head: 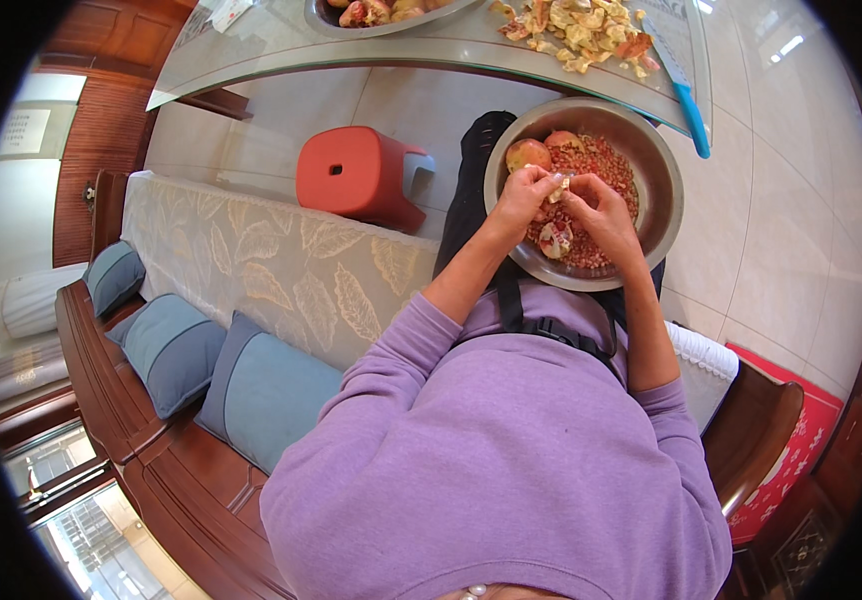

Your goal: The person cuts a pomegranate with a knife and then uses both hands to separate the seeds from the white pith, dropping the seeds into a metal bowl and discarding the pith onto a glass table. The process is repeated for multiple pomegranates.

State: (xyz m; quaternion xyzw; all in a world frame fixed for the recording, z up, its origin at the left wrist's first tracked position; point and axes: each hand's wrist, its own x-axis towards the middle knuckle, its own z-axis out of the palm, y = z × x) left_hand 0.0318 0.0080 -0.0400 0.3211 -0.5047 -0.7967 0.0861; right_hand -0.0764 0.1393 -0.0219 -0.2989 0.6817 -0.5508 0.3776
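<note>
A stainless steel basin [660,217] rests on my lap, holding loose pomegranate seeds [602,166]. Above the seeds, my left hand [522,196] and my right hand [605,216] meet at the fingertips on a small, pale pomegranate piece [560,189]. Fingers partly hide that piece. Two whole-looking pomegranates, one yellowish [528,155] and one redder [564,140], lie at the basin's far left. Below my hands, an opened pomegranate chunk [555,240] with red seeds and white membrane sits on the loose seeds.
Ahead is a glass-topped table [431,56] with a metal bowl of pomegranates [393,28], a pile of peel [588,34] and a blue-handled knife [690,116] jutting past the edge. A red plastic stool [348,176] stands left. Cushions [273,386] line the wooden sofa [198,502].
</note>
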